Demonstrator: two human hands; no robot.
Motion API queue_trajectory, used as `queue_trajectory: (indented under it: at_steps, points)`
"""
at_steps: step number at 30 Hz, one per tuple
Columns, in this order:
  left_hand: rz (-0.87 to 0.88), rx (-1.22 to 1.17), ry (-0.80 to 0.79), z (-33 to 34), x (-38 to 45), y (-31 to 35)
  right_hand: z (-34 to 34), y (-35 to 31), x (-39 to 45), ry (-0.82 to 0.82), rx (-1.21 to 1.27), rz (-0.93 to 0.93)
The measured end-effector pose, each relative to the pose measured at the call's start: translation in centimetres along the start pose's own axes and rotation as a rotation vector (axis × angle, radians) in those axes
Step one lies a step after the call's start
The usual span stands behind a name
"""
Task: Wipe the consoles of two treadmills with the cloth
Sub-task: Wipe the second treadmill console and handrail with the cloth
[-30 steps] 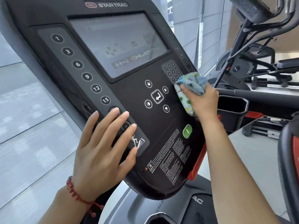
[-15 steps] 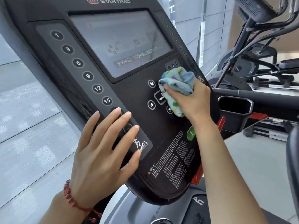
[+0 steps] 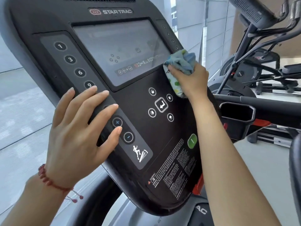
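My right hand [image 3: 193, 80] grips the bunched cloth [image 3: 180, 66], fingers curled round it, and presses it against the black console [image 3: 143, 144] at the right edge, just beside the lower right corner of the screen [image 3: 120, 51]. The cloth is pale blue with green and yellow spots, and a loose end of it hangs down along my palm toward the arrow buttons [image 3: 161, 104]. My left hand [image 3: 76, 132] lies flat and open on the left side of the console, fingers straight and spread over the strip of numbered buttons [image 3: 70, 59]; the fingertips [image 3: 104, 92] reach just past the button marked 9, and the thumb ends beside the plus button [image 3: 117, 122]. A red beaded bracelet [image 3: 52, 181] circles that wrist. Nearer me on the panel sit the minus button [image 3: 128, 137], a white runner symbol [image 3: 140, 154], a green button [image 3: 192, 141] and a block of small warning print [image 3: 172, 176]. The name STAR TRAC [image 3: 117, 11] stands above the screen. Far to the right, other exercise machines [image 3: 260, 66] stand on the floor.
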State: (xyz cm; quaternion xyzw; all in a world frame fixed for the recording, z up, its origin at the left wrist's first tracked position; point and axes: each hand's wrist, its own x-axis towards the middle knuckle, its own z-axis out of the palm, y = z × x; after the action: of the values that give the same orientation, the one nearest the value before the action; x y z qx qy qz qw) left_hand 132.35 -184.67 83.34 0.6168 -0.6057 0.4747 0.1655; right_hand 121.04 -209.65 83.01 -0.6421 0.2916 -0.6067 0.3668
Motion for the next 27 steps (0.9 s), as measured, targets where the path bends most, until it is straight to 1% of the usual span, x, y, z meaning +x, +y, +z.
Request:
queue_trajectory:
  at_steps: [3, 5, 7, 9, 13, 16, 19, 23, 27]
  points:
    - [-0.003, -0.01, -0.012, 0.0, 0.0, 0.1, -0.1, -0.9, -3.9, -0.097, 0.039, -0.074]
    - [-0.002, -0.015, -0.013, -0.1, -0.1, 0.0, -0.3, -0.8, -5.5, -0.099, 0.082, -0.092]
    - [0.002, -0.017, -0.013, -0.2, -0.2, 0.0, -0.6, -0.1, -5.2, -0.089, 0.086, -0.065]
    - [0.01, -0.027, -0.012, -0.1, -0.2, 0.0, -1.2, 1.3, -3.3, -0.043, 0.04, 0.004]
    - [0.019, -0.038, -0.002, 0.1, -0.1, -0.2, -4.3, 6.2, 0.7, 0.159, -0.092, 0.21]
    - [0.011, -0.048, 0.009, 0.3, -0.1, -0.1, -5.3, 8.3, 2.1, 0.223, -0.144, 0.283]
    - [0.008, -0.056, 0.008, 0.4, 0.0, -0.1, -4.8, 8.3, 2.5, 0.272, -0.146, 0.326]
    - [0.007, -0.067, 0.015, 0.6, 0.1, -0.2, -3.7, 7.4, 3.4, 0.345, -0.073, 0.385]
    - [0.012, -0.071, 0.029, 0.8, 0.0, -0.3, -1.4, 4.7, 5.6, 0.291, -0.053, 0.356]
